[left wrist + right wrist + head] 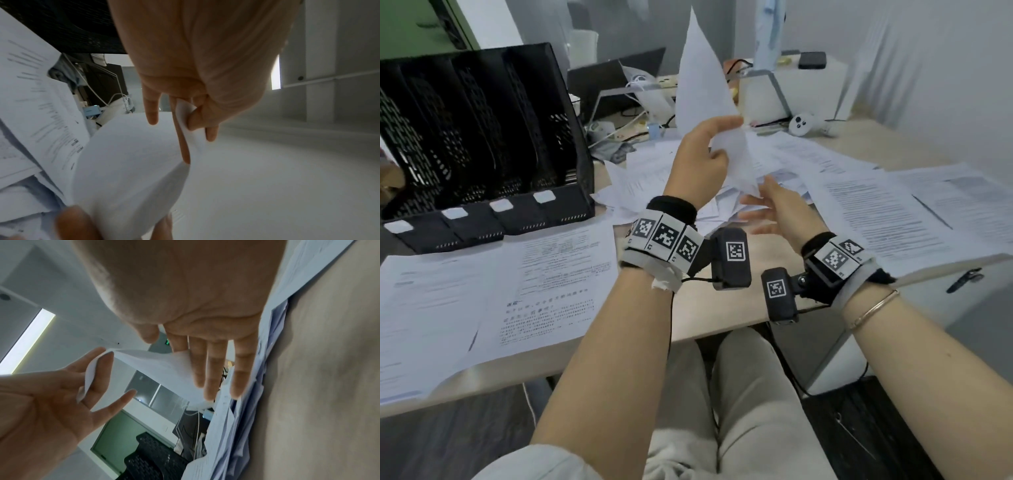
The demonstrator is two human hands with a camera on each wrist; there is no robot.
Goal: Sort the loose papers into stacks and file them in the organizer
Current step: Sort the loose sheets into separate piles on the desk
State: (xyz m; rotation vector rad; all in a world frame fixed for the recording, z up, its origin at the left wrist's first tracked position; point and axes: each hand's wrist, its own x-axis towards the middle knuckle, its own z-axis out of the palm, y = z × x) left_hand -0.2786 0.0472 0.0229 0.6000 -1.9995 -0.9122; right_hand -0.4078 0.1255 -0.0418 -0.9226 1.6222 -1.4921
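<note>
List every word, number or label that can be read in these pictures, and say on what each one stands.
Nothing can be quoted with certainty.
Printed sheet near the desk edge: Chinese lines, too blurred.
Sheets at right: print too small.
White labels on the black organizer: blank.
Wrist bands: square codes, no words.
Held sheet in the left hand: no print shows.
Green sign: too small.

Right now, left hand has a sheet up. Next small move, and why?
Probably close the right hand on the raised sheet's lower corner. The left hand alone pinches it between fingers, and it bows; the right hand's straight fingers only touch its edge. The organizer slots look empty.
</note>
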